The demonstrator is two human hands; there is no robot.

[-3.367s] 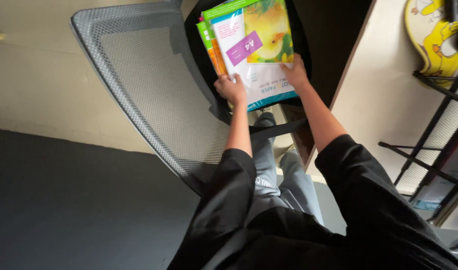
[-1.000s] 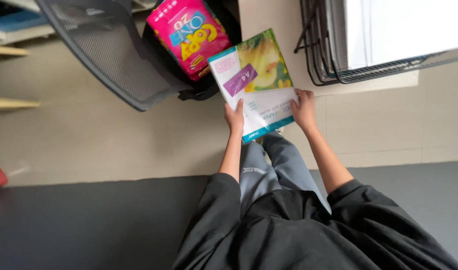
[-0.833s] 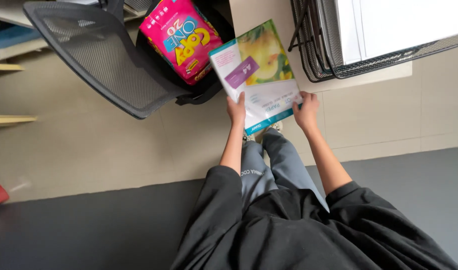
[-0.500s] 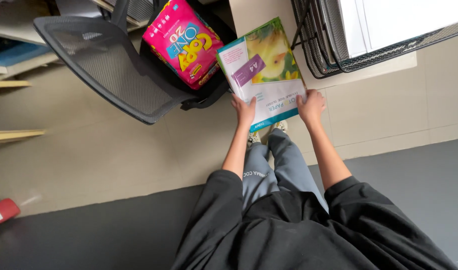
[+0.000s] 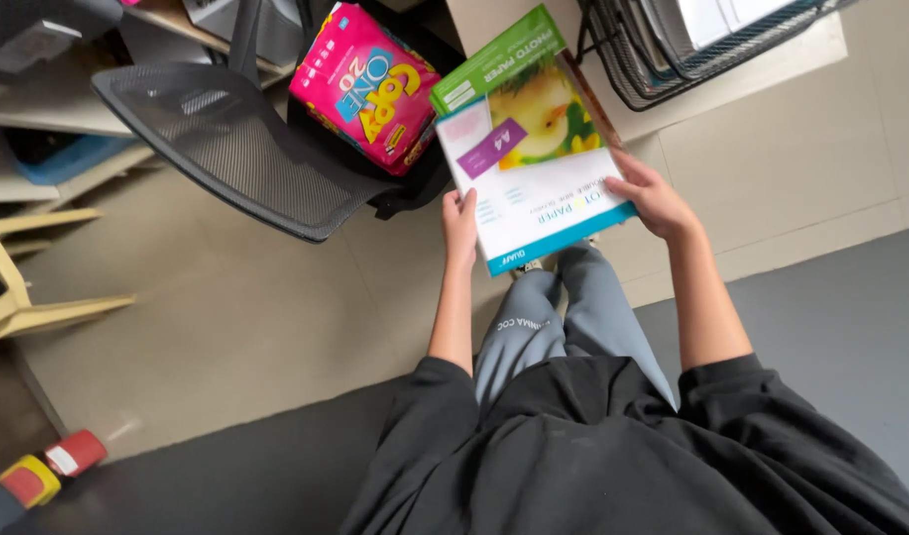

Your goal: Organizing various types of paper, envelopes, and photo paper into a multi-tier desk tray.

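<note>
Both hands grip one flat, glossy pack of photo paper (image 5: 534,149), green at its far end with a fruit picture, white with a teal edge near the body; the left hand (image 5: 461,220) is clamped on its left edge, the right hand (image 5: 650,193) on its right edge; the pack is held above the grey-trousered knees; far left of it, a pink paper ream (image 5: 365,84) lies on a black mesh chair (image 5: 227,149); a wire basket (image 5: 663,54) stands far right.
</note>
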